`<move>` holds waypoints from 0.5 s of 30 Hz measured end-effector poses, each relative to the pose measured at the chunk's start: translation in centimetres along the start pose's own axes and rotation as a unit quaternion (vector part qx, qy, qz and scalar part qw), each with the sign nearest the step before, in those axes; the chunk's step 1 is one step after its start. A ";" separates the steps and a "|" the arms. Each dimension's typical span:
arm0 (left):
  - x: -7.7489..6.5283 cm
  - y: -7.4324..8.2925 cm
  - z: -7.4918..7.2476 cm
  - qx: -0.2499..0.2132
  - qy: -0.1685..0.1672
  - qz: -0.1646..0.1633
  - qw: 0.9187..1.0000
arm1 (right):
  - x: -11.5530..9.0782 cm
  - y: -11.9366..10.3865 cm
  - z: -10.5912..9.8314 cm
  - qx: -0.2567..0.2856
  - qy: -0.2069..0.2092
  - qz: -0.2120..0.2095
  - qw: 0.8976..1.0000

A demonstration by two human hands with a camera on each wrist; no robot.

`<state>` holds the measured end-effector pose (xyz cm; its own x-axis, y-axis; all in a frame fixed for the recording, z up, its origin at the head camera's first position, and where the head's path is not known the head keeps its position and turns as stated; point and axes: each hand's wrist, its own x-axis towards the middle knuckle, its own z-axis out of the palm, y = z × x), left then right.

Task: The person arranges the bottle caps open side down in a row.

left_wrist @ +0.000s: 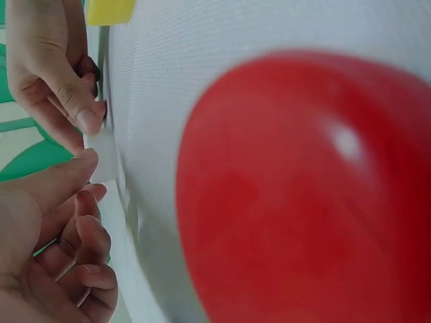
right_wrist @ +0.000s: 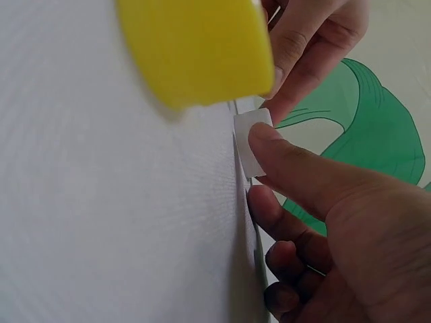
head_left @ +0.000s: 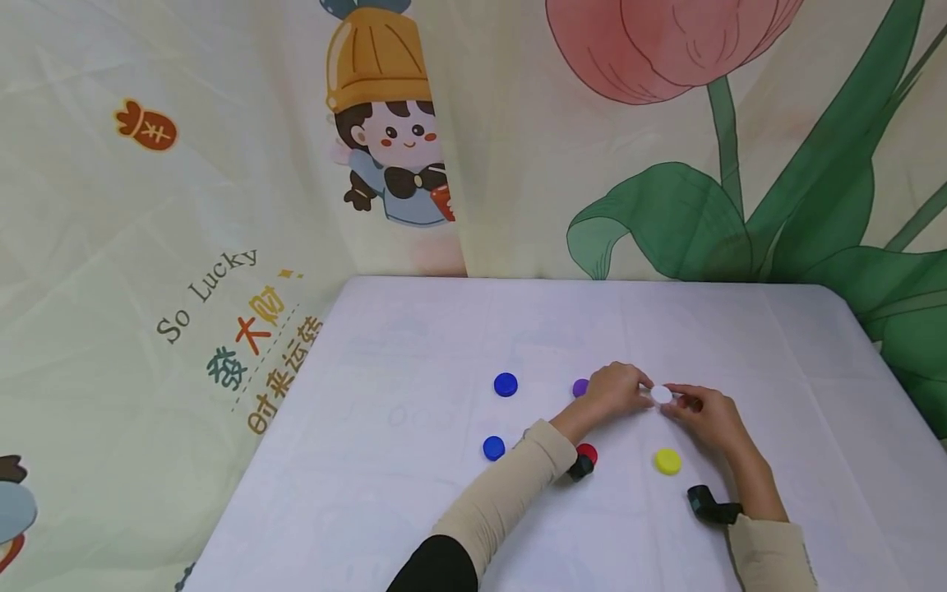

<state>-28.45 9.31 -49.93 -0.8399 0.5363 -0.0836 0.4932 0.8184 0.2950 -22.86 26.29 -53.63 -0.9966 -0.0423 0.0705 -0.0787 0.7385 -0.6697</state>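
A small round white disc [head_left: 661, 395] is between the two hands on the right half of the table. The left hand [head_left: 616, 388] reaches across to its left edge, thumb and fingertip at the rim. From the other side the right hand [head_left: 708, 415] pinches it, with the thumb over its side in the right wrist view. A purple disc [head_left: 580, 387] lies partly hidden behind the left hand. Below the left wrist a red disc [head_left: 587, 453] is partly covered by the black wrist camera. Nearer the right forearm lies a yellow disc [head_left: 667, 461].
Two blue discs, one farther back [head_left: 506, 384] and one nearer [head_left: 493, 448], lie left of the left arm. The white-covered table [head_left: 385, 362] ends at a printed curtain [head_left: 510, 164] behind. The right wrist's black camera [head_left: 712, 505] sits low beside the yellow disc.
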 end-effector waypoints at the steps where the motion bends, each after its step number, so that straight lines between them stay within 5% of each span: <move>1: 0.0 0.0 -0.1 0.003 -0.002 -0.003 1.000 | 0.0 0.0 -0.1 0.001 -0.002 0.002 1.000; 9: -1.2 -0.2 -3.3 -0.017 0.001 -0.005 1.000 | -0.1 -1.2 -0.9 -0.001 -0.002 0.026 1.000; 15: -4.0 -1.7 -8.5 -0.035 0.106 0.019 0.994 | -0.5 -4.4 -3.8 -0.033 0.060 -0.018 0.997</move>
